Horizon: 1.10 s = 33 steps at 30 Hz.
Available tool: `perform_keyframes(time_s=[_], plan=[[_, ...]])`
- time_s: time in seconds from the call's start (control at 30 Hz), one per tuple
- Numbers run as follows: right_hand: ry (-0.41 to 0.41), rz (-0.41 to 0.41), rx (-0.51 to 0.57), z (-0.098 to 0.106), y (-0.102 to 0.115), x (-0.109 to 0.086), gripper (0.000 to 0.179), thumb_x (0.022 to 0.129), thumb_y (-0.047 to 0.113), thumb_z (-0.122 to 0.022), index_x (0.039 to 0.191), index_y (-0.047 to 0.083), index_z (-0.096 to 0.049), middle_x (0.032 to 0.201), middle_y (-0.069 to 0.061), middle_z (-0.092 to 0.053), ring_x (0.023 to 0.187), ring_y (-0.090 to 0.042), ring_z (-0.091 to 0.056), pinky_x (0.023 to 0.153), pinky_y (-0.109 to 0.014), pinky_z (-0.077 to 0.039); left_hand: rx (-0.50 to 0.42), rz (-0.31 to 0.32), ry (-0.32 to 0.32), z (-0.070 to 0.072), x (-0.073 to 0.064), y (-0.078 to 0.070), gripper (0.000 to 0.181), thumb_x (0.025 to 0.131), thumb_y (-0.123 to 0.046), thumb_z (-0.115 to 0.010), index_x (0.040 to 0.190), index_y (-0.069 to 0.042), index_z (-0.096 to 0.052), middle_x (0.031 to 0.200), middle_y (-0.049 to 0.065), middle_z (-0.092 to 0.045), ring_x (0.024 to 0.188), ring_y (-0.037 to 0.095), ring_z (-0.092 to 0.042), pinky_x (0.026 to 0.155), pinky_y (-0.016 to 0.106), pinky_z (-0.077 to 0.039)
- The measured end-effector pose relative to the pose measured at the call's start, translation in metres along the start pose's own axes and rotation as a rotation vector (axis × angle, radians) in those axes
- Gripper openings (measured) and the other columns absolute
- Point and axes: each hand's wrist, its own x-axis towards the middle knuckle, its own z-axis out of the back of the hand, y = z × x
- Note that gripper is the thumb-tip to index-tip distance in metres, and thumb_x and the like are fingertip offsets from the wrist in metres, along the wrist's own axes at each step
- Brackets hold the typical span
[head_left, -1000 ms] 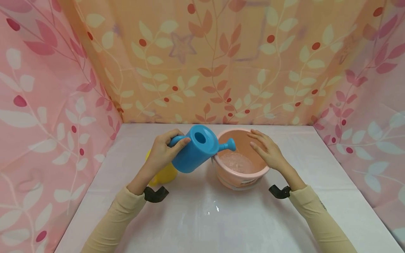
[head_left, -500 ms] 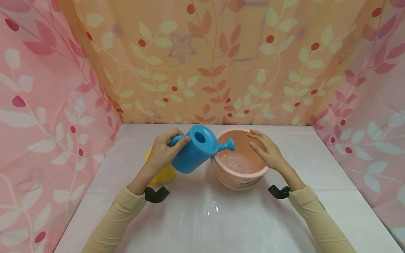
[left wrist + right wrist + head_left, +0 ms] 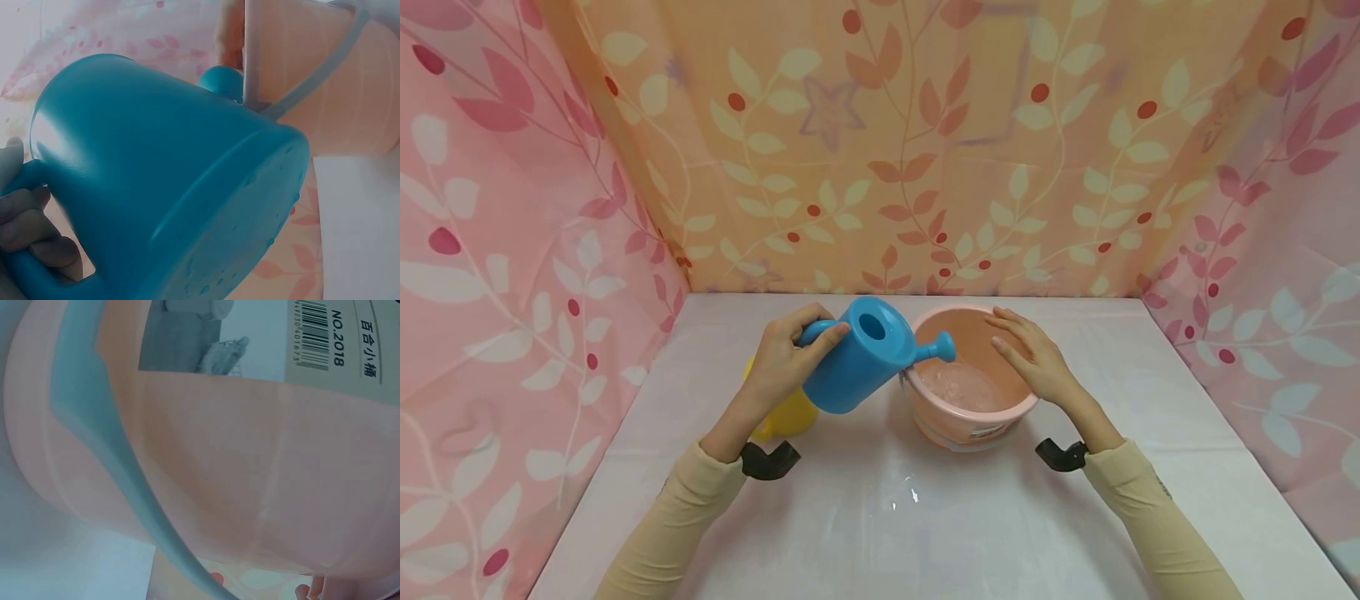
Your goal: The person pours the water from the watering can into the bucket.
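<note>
My left hand (image 3: 782, 352) grips the handle of a blue watering can (image 3: 857, 367), its fingers curled round the handle in the left wrist view. The can is tilted to the right, with its spout (image 3: 938, 347) over the left rim of a pink bucket (image 3: 973, 425). Rippled water (image 3: 962, 387) lies in the bottom of the bucket. Droplets cling to the can's underside in the left wrist view. My right hand (image 3: 1039, 360) lies at the bucket's right rim with fingers extended. The bucket's side, its label (image 3: 340, 347) and its pale carrying handle (image 3: 134, 462) fill the right wrist view.
A yellow object (image 3: 795, 412) stands behind my left wrist, partly hidden. Small wet spots (image 3: 914, 495) shine on the white tabletop (image 3: 955, 542) in front of the bucket. Patterned curtains (image 3: 850, 167) close off the back and both sides.
The watering can has shifted very slightly left and its spout has dipped a little. The water in the bucket keeps rippling. My right hand and the bucket look unmoved.
</note>
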Motion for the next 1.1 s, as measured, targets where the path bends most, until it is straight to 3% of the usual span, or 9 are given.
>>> perform_keyframes(time_s=[0.1, 0.2, 0.4, 0.8, 1.1], plan=[[0.002, -0.005, -0.001, 0.000, 0.000, 0.000, 0.041, 0.094, 0.029, -0.053, 0.133, 0.014, -0.050, 0.145, -0.011, -0.036, 0.136, -0.033, -0.027, 0.102, -0.063, -0.020, 0.002, -0.008, -0.007, -0.002, 0.003, 0.015, 0.010, 0.086, -0.014, -0.066, 0.083, -0.007, -0.059, 0.068, 0.006, -0.051, 0.074, 0.022, -0.052, 0.070, 0.036, -0.045], [0.003, -0.010, -0.001, -0.001, -0.001, 0.000, 0.042, 0.094, 0.030, -0.053, 0.132, 0.014, -0.051, 0.145, -0.011, -0.036, 0.136, -0.033, -0.027, 0.102, -0.063, -0.020, 0.012, -0.030, -0.007, -0.002, 0.003, 0.019, 0.012, 0.086, -0.019, -0.067, 0.082, -0.010, -0.059, 0.068, 0.004, -0.052, 0.073, 0.019, -0.052, 0.069, 0.035, -0.044], [0.009, -0.018, 0.000, -0.001, -0.001, 0.000, 0.042, 0.094, 0.031, -0.053, 0.133, 0.015, -0.050, 0.146, -0.010, -0.036, 0.136, -0.033, -0.026, 0.102, -0.063, -0.020, 0.046, -0.054, 0.021, 0.000, 0.003, 0.018, 0.017, 0.087, -0.030, -0.065, 0.082, -0.015, -0.059, 0.073, 0.001, -0.056, 0.073, 0.017, -0.053, 0.069, 0.035, -0.046], [0.014, -0.024, 0.007, 0.000, 0.000, 0.000, 0.042, 0.094, 0.031, -0.053, 0.133, 0.014, -0.050, 0.146, -0.010, -0.035, 0.136, -0.033, -0.026, 0.102, -0.064, -0.019, 0.117, -0.017, 0.093, 0.003, 0.004, 0.014, 0.020, 0.089, -0.034, -0.061, 0.086, -0.015, -0.056, 0.077, 0.002, -0.058, 0.076, 0.019, -0.055, 0.072, 0.038, -0.050], [0.015, -0.018, 0.003, 0.000, -0.001, 0.000, 0.041, 0.095, 0.031, -0.052, 0.133, 0.015, -0.050, 0.146, -0.008, -0.036, 0.136, -0.033, -0.027, 0.102, -0.063, -0.020, 0.122, 0.015, 0.127, 0.004, 0.005, 0.011, 0.023, 0.091, -0.037, -0.058, 0.085, -0.015, -0.055, 0.080, 0.003, -0.059, 0.078, 0.020, -0.056, 0.073, 0.040, -0.051]])
